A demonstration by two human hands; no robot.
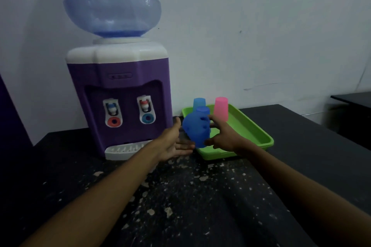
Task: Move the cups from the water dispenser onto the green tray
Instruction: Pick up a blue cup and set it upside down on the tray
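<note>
My right hand (pixel 222 136) grips a dark blue cup (pixel 195 132), held tilted in the air over the near left edge of the green tray (pixel 259 132). Its fingertips show as dark spots through the cup's wall. My left hand (pixel 174 142) is open just left of the cup, palm turned toward it; whether it touches is unclear. Three cups stand upside down at the back of the tray: a light blue one (pixel 199 102), a blue one (pixel 202 110) partly hidden behind the held cup, and a pink one (pixel 220 108).
The purple and white water dispenser (pixel 120 90) with a large blue bottle (pixel 109 2) stands left of the tray on a dark speckled counter (pixel 180 196). Its white drip tray (pixel 124 149) holds no cup. A white wall is behind; a black table (pixel 353 98) is at the far right.
</note>
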